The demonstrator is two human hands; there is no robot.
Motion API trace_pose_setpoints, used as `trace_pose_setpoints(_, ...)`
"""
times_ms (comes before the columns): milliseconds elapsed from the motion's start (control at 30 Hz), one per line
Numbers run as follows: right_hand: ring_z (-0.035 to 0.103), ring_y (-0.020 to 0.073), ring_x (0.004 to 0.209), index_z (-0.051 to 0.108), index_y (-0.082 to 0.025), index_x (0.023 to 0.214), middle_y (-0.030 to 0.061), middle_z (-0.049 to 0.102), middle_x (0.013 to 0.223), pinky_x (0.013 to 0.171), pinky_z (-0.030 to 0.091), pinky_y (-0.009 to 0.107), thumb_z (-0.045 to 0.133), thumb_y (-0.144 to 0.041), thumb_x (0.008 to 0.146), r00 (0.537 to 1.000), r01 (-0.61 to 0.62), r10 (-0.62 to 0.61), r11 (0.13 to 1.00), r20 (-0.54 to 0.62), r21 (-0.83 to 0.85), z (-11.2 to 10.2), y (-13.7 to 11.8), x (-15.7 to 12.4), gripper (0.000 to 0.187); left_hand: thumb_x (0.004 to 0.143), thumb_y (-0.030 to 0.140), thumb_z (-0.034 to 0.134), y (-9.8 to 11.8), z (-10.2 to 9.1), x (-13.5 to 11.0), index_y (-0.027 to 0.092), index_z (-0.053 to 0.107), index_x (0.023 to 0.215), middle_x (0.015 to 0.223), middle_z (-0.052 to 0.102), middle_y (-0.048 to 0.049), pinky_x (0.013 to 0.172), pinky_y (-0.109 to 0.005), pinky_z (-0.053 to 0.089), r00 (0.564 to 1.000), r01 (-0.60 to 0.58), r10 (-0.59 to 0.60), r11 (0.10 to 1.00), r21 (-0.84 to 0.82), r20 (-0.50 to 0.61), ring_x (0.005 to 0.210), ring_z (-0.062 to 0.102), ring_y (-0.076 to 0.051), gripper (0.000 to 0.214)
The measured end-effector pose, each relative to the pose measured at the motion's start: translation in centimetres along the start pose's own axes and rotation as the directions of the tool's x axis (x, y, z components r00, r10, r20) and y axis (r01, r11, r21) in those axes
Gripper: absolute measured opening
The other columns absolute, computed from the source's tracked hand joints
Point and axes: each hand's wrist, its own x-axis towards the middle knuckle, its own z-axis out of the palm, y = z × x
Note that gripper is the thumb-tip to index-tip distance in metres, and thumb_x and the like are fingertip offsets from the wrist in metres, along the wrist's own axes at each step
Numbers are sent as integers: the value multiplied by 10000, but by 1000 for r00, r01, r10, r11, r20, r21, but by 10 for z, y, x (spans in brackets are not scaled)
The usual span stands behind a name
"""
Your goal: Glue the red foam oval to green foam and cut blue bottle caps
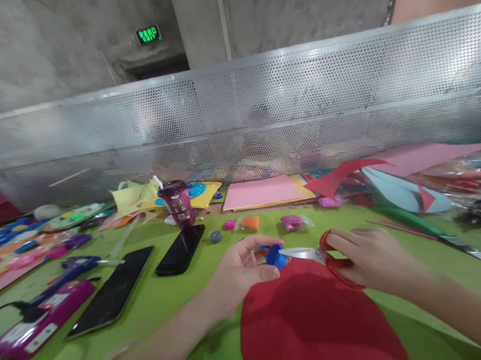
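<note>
So my left hand (239,268) has its fingers pinched around a little blue piece (276,257), held just above the red sheet (312,316) at the near edge of the green desk (170,296). My right hand (369,259) grips the red-handled scissors (304,253), blade tips touching the blue piece. A black phone (180,250) lies toward the left edge.

a craft workstation in a bare industrial hall: a green-covered table (158,302) strewn with coloured paper sheets (261,192), a glue gun (73,266) on the left, a perforated metal screen (301,107) on the far side, raw concrete walls (56,44) and a lit green exit sign (148,34).
</note>
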Motion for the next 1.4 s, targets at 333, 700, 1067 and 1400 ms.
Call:
trace_pose_setpoints(333, 506, 118, 432, 463, -218, 753, -32, 578, 580, 471, 273, 270, 397, -203, 795, 999, -45, 43, 997, 26, 69, -4, 0, -2, 80, 596, 206, 810, 0, -1, 0, 226, 680, 922, 883, 646, -12, 836, -320, 430, 1000, 4, -4, 1000, 15, -9, 849, 574, -146, 352)
trace_pose_setpoints(700, 475, 116, 425, 505, -210, 726, -28, 578, 573, 476, 278, 275, 386, -191, 807, 999, -18, 17, 1000, 38, 25, -2, -2, 0, 146, 586, 143, 794, 3, 2, 0, 202, 660, 918, 852, 636, -23, 730, -294, 449, 999, 2, -1, 1000, 27, -35, 797, 562, -154, 364)
trace_pose_setpoints(1067, 466, 109, 426, 488, -209, 714, -36, 540, 547, 478, 268, 267, 358, -172, 841, 999, 13, -14, 1000, -29, -23, -1, 1, 2, 186, 564, 162, 806, 5, 4, 0, 197, 668, 892, 861, 621, -26, 749, -300, 434, 998, -7, 9, 999, 33, -69, 802, 545, -151, 357)
trace_pose_setpoints(1400, 485, 99, 437, 488, -199, 692, -38, 539, 547, 478, 249, 281, 363, -183, 874, 996, 17, -28, 993, -90, -120, -1, 0, 1, 221, 571, 210, 813, 2, 3, 0, 202, 662, 907, 842, 624, -12, 826, -335, 435, 998, -11, 13, 999, 35, -68, 816, 558, -149, 369)
